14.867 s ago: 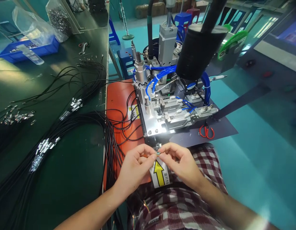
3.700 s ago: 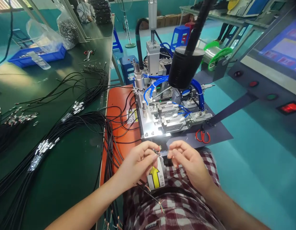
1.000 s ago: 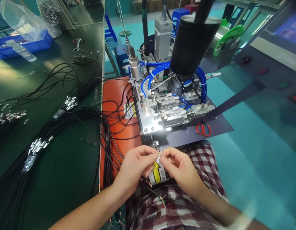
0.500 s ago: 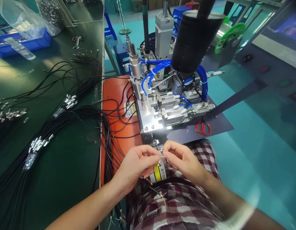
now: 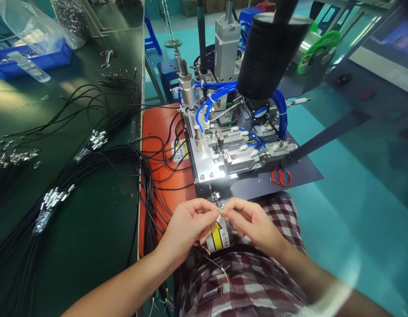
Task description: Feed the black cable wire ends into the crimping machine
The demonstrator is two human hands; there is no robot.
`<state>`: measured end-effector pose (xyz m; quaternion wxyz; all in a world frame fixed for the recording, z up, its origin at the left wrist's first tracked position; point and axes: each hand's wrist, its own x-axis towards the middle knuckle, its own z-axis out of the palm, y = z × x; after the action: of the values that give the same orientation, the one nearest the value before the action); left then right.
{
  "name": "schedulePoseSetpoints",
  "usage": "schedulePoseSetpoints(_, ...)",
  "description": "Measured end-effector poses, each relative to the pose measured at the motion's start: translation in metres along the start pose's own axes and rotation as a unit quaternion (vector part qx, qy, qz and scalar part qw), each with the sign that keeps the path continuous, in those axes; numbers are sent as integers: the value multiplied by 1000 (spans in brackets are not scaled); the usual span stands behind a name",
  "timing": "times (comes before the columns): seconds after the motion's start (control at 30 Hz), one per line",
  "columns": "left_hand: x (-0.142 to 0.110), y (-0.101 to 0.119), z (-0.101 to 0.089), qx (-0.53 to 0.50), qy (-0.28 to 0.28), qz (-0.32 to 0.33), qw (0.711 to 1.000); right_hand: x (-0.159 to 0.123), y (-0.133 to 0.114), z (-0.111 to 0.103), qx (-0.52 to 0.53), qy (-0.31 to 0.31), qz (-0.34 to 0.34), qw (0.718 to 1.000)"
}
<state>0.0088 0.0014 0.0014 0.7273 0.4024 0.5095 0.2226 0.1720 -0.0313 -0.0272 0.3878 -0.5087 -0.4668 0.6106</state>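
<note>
Thin coloured wires [image 5: 221, 212] lie between my fingertips in front of the machine. My left hand [image 5: 189, 224] pinches them from the left, thumb against forefinger. From the other side my right hand [image 5: 253, 223] is closed in a pinch on the wires too, its fingertips nearly touching the left ones. Below the hands, a black cable [image 5: 213, 262] with fanned-out coloured wire ends lies over a checked garment [image 5: 253, 281]. A roller with a yellow arrow label [image 5: 218, 237] shows just beneath my fingers.
A metal machine [image 5: 237, 149] with blue air hoses stands ahead, red-handled scissors [image 5: 281, 177] on its base plate. Bundled black cables [image 5: 101, 160] with metal connectors cross the dark table [image 5: 91, 251] at left. A blue bin [image 5: 58, 55] and a green spool [image 5: 304, 66] sit farther back.
My right fingertips have shifted slightly left and up, closer to my left ones. The wires between them show less of their length. The surroundings look the same.
</note>
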Motion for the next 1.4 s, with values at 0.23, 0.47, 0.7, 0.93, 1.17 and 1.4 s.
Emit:
schedulePoseSetpoints(0.23, -1, -5, 0, -2, 34, 30, 999, -6, 3, 20, -42, 70, -56, 995)
schedulePoseSetpoints(0.47, 1, -3, -1, 10, 34, 29, 999, -1, 0, 4, -72, 118, -33, 990)
schedulePoseSetpoints(0.7, 2, -5, -1, 34, 11, 35, 999, -3, -4, 12, -195, 149, -175, 953)
schedulePoseSetpoints(0.93, -2, -15, -2, 170, 66, 300, 936, 4, -6, 10, 90, 46, 26, 994)
schedulePoseSetpoints(1.17, 6, -4, -9, 48, -35, 85, 995, 9, -2, 8, 145, 52, 64, 986)
schedulePoseSetpoints(1.4, 11, -2, -17, 350, 59, 280, 892, 25, 3, -5, 59, 74, 41, 995)
